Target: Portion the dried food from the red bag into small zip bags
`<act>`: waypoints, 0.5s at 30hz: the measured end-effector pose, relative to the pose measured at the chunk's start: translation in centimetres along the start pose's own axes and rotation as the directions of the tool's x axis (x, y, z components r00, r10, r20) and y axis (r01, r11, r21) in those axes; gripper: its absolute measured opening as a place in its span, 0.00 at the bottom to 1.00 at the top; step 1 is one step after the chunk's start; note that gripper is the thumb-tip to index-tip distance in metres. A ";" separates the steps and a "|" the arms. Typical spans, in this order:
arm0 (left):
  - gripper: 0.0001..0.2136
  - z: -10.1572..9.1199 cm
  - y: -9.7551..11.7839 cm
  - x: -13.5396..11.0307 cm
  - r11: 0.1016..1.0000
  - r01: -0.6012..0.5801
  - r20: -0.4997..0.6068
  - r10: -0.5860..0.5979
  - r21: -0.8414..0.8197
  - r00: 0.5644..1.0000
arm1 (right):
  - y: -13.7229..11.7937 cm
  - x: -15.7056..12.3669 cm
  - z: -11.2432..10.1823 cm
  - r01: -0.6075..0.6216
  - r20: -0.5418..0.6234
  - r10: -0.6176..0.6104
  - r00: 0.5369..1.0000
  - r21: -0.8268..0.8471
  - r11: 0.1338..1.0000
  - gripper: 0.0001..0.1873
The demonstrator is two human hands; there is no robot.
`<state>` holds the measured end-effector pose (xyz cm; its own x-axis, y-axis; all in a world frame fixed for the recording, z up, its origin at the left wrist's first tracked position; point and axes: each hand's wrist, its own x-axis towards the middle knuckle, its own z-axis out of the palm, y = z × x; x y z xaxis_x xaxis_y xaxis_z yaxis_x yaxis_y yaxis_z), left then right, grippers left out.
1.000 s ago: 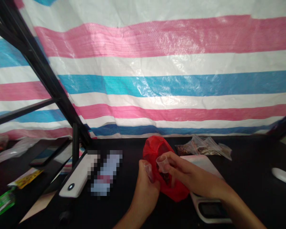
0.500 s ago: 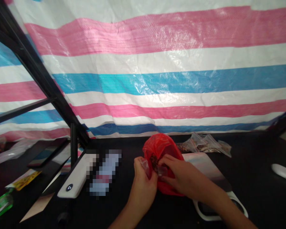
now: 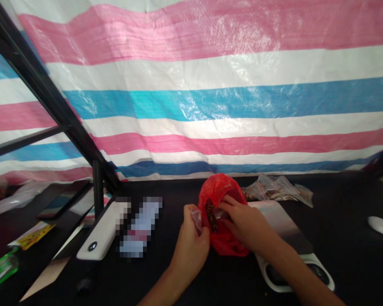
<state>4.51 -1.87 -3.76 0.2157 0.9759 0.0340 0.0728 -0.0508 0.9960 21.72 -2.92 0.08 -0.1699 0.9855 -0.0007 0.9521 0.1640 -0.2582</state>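
A red plastic bag (image 3: 221, 182) stands with its mouth towards me, with brown dried bits (image 3: 212, 216) inside. My left hand (image 3: 191, 238) is closed on a small clear zip bag (image 3: 196, 220) at the red bag's left rim. Reaching into the red bag's mouth, my right hand (image 3: 239, 221) has its fingers closed round a small clear plastic piece (image 3: 221, 211), whose exact kind I cannot make out. Under my right forearm lies a kitchen scale (image 3: 287, 231) with a metal plate and white body. Its display is partly hidden.
Several filled zip bags (image 3: 282, 189) lie behind the scale. A white device (image 3: 104, 231) and a blurred-out packet (image 3: 142, 229) lie left of my hands. Further left are a yellow packet (image 3: 35, 235) and a green packet (image 3: 1, 272). A black frame post (image 3: 97, 187) rises before the striped sheet (image 3: 210, 104).
My right hand has moved slightly deeper into the red bag. My left hand, with the zip bag, has drawn a little away from the red bag's rim. The view has shifted slightly.
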 end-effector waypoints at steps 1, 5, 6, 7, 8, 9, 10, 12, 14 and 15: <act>0.15 0.0 0.0 0.1 0.999 -0.020 -0.017 0.019 -0.040 1.000 | 0.0 0.0 0.1 -0.001 -0.003 0.001 1.000 0.008 1.000 0.16; 0.14 0.0 0.4 0.4 0.986 -0.063 -0.104 0.047 -0.156 0.993 | -0.4 0.2 0.3 -0.024 0.003 0.023 1.000 0.042 0.999 0.16; 0.14 -0.1 0.4 0.5 0.982 -0.053 -0.104 0.034 -0.182 0.994 | -0.5 0.3 0.3 -0.029 0.005 0.029 1.000 0.052 0.998 0.16; 0.15 -0.2 0.4 0.6 0.978 -0.040 -0.094 0.020 -0.206 0.995 | -0.5 0.3 0.3 -0.033 0.006 0.033 0.999 0.066 0.997 0.17; 0.15 -0.2 0.5 0.7 0.975 -0.031 -0.086 0.012 -0.222 0.996 | -0.6 0.3 0.3 -0.037 0.004 0.037 0.999 0.085 0.996 0.17; 0.15 -0.3 0.4 0.8 0.973 -0.032 -0.085 0.012 -0.227 0.996 | -0.6 0.4 0.3 -0.045 0.001 0.045 0.999 0.114 0.993 0.16; 0.15 -0.5 0.4 0.9 0.975 -0.044 -0.097 0.023 -0.219 0.995 | -0.6 0.4 0.3 -0.054 0.002 0.054 0.999 0.152 0.987 0.14; 0.15 -0.8 0.5 1.1 0.983 -0.093 -0.158 0.068 -0.161 0.985 | -0.5 0.5 0.2 -0.077 0.001 0.079 0.997 0.258 0.963 0.09; 0.16 -1.1 0.6 1.2 0.988 -0.136 -0.204 0.120 -0.070 0.972 | -0.3 0.6 0.0 -0.063 -0.013 0.074 0.997 0.393 0.917 0.07; 0.16 -1.3 0.7 1.2 0.988 -0.149 -0.204 0.139 -0.032 0.969 | -0.2 0.7 -0.1 -0.036 -0.029 0.056 0.998 0.464 0.885 0.08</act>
<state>3.57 -0.43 -2.89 0.0205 0.9818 0.1886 0.0089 -0.1888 0.9820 21.48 -2.30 0.21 -0.1095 0.9939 0.0126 0.7311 0.0891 -0.6764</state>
